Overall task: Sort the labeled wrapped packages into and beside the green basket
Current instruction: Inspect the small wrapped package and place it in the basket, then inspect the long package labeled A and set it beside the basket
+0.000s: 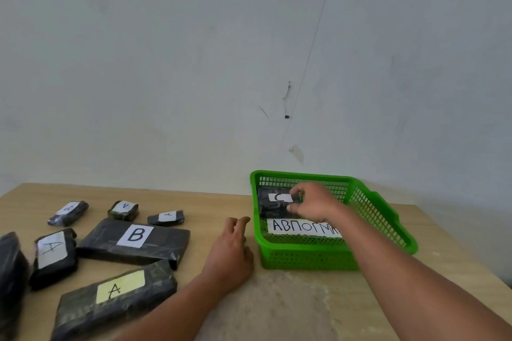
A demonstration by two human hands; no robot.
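Pale wood of the bench (291,304) is spreading under everything, and nearest on it, at the left, a large flat package in black wrap with a yellow label A (116,295) is lying. Just beyond, the left hand (230,253) is resting palm down on the bench, its grip slack and holding nothing, close beside the near left corner of the green plastic mesh basket (304,259). Further left a long black package labelled B (134,241), a stubby one labelled A (52,256) and three small labelled ones (123,210) are waiting unsorted. Inside the basket a white paper sign with hand-lettered capitals (302,227) is lying flat, and past it the right hand (313,203) is reaching in, its grip clamping a black wrapped package labelled C (273,202). Trouble would likely be coming from the forearm crossing the rim: nothing is steadying the light basket, so a snag could be dragging or tipping it, and a one-ended pinch could be letting the package sag onto the sign. That package is sitting low in the far left corner, held by its right end, most of it jutting left of the fingers.
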